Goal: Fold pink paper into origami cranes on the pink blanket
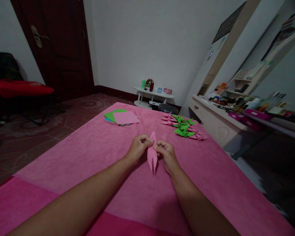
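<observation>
A folded pink origami paper (152, 157), long and narrow with a slit lower end of two points, is held upright along my view above the pink cloth. My left hand (139, 147) pinches its left edge near the middle, thumb on top. From the right side, my right hand (166, 153) pinches the same paper, its thumb and fingers closed at the edge. Beyond my hands to the left lie loose square sheets (126, 117) in pink, green and blue. Several finished pink and green paper cranes (184, 130) are grouped at the far right.
The pink cloth (88, 157) covers the surface under my hands. A white low table (154, 91) with small items stands by the wall. On the right is a dressing table (216, 114) crowded with bottles; a red chair (19, 89) is at the left near a dark door (56, 49).
</observation>
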Demonstrator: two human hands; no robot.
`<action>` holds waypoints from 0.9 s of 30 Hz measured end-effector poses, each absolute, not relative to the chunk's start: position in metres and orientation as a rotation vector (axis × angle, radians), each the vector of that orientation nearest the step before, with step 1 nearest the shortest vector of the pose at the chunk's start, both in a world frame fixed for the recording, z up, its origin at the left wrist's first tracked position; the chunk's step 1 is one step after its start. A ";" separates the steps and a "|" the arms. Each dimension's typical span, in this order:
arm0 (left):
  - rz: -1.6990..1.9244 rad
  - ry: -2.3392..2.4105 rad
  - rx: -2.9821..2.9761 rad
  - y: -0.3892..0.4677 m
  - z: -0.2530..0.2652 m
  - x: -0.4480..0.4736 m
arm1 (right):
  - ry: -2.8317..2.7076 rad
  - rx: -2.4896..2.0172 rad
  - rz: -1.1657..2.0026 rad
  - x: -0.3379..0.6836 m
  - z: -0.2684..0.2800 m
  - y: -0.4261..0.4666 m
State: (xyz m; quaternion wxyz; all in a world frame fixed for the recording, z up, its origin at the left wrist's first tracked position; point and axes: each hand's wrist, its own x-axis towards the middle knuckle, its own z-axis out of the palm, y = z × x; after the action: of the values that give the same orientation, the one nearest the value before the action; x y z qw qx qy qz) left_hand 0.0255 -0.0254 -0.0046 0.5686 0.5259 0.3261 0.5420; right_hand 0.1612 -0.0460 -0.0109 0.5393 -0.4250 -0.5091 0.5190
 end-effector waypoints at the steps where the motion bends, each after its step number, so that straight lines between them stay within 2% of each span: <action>1: 1.263 0.764 1.243 -0.025 -0.004 0.025 | -1.209 -1.006 1.236 0.161 -0.011 -0.046; 11: 1.124 0.685 1.326 -0.017 -0.004 0.015 | -1.223 -0.997 1.279 0.159 -0.008 -0.050; 18: 0.844 0.651 1.436 -0.016 -0.001 0.005 | -1.282 -0.975 1.367 0.154 -0.004 -0.055; 27: 0.956 0.784 1.686 -0.014 0.002 0.004 | -1.348 -0.972 1.414 0.160 -0.007 -0.052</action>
State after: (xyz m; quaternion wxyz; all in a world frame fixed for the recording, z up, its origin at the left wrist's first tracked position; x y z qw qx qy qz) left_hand 0.0036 -0.0143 0.0023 0.5017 0.6976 0.3243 0.3955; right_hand 0.1595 -0.0523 -0.0067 0.4616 -0.3952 -0.5480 0.5748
